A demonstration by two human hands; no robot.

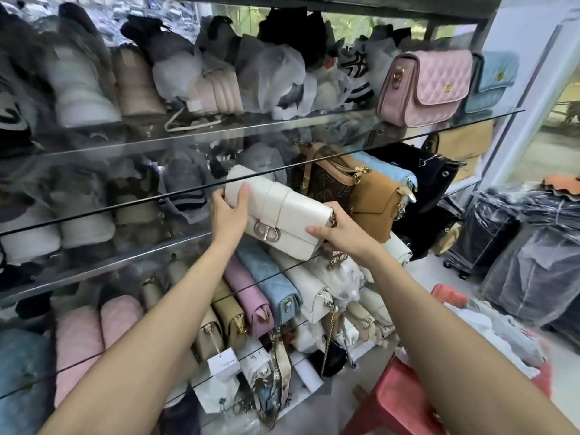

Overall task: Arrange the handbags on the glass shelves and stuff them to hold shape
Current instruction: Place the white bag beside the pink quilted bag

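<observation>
Both hands [230, 215] [340, 233] grip white handbag [282, 211] at glass shelf [125, 208] edge.

1. Two bare forearms enter from six o'clock, no sleeves showing on either.
2. The left hand [228, 215] wears no ring, watch or glove.
3. The right hand [340, 235] is likewise bare, nails short and unpainted.
</observation>
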